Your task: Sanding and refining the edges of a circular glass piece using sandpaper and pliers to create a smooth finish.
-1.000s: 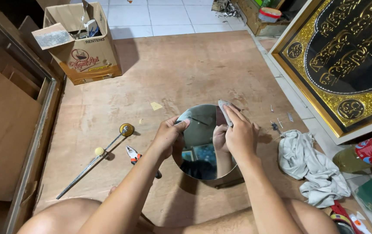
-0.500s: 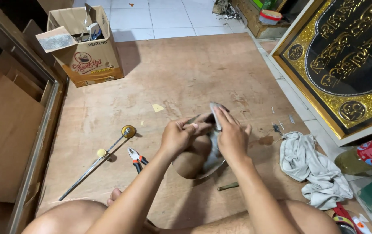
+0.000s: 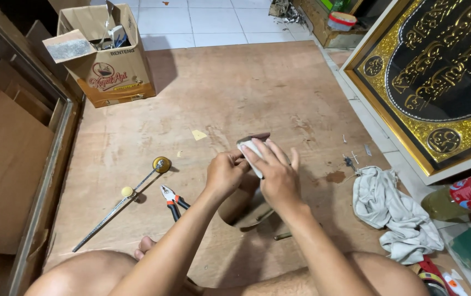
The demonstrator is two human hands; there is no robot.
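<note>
I sit on the floor over a plywood sheet [image 3: 246,93]. Both hands hold a round mirror [image 3: 246,211] tipped up on its edge, so I see mostly its brown back and thin rim. My left hand [image 3: 225,174] grips the upper left of the rim. My right hand [image 3: 274,175] lies over the top edge with fingers spread, pressing a small white piece [image 3: 250,149] against it. The mirror's lower edge rests on the plywood between my knees.
Red-handled pliers [image 3: 171,200] and a long metal rod with a round yellow head [image 3: 131,193] lie to the left. A cardboard box [image 3: 103,55] stands at the back left. A grey rag [image 3: 394,211] lies right, next to a large gold-and-black framed panel [image 3: 438,82].
The mirror has been tilted from nearly flat, with its reflective face up, to standing on edge. Both hands moved up and closer together at its top rim.
</note>
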